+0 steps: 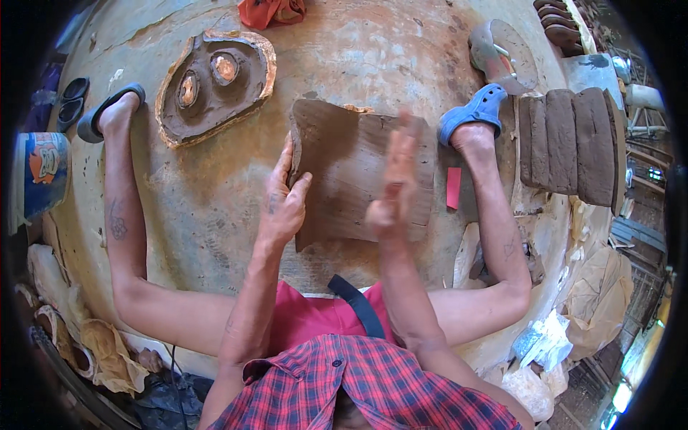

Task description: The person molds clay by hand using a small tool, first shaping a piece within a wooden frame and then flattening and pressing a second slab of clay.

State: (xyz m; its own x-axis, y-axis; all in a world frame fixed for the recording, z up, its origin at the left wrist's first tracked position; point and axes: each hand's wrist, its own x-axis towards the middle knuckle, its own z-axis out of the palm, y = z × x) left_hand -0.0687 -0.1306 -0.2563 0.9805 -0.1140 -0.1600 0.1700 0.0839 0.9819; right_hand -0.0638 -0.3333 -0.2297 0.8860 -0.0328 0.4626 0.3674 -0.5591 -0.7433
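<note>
A flat brown clay slab [344,168] lies on the dusty floor between my spread legs. My left hand [284,197] rests on the slab's left edge, fingers curled against it and thumb on top. My right hand [396,183] is raised over the slab's right part, fingers straight and together, blurred, holding nothing. A small red flat tool [454,188] lies just right of the slab, by my right ankle.
A clay mould with two hollows [215,82] lies at the far left. Stacked clay slabs [570,143] stand on edge at the right. A disc-shaped object [504,56] and red cloth [271,11] lie beyond. Sandals [70,100] and bags lie at the left rim.
</note>
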